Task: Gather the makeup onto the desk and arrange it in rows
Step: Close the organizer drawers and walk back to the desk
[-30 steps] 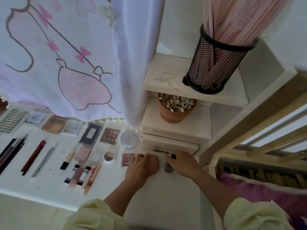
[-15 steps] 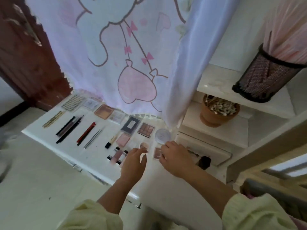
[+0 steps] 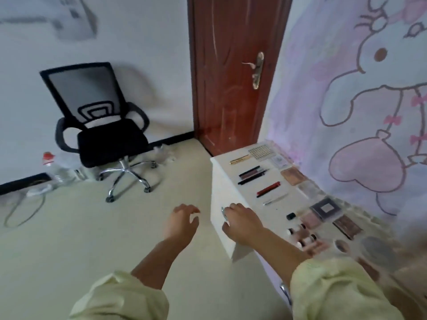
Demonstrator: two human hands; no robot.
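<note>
The white desk (image 3: 227, 181) runs along the right, with makeup laid on it in rows: a gold tube (image 3: 239, 159), black pencils (image 3: 251, 175), a red pen (image 3: 268, 189), a silver stick (image 3: 276, 199), flat palettes (image 3: 326, 208) along the curtain side, and small bottles (image 3: 300, 234). My right hand (image 3: 242, 224) reaches over the desk's front edge, fingers curled round a small metal drawer handle (image 3: 223, 212). Over the floor to the left of the desk, my left hand (image 3: 181, 224) hovers with loosely bent fingers and holds nothing.
A black office chair (image 3: 104, 135) stands on the pale floor at the left wall, with a water bottle (image 3: 49, 167) and a power strip (image 3: 38, 190) beside it. A brown door (image 3: 233, 77) is behind the desk. A pink cartoon curtain (image 3: 358, 100) hangs over the desk's far side.
The view has swung left from the shelves to the room. My right hand moved from the palettes to the desk's front edge and took the handle. My left hand came off the desk.
</note>
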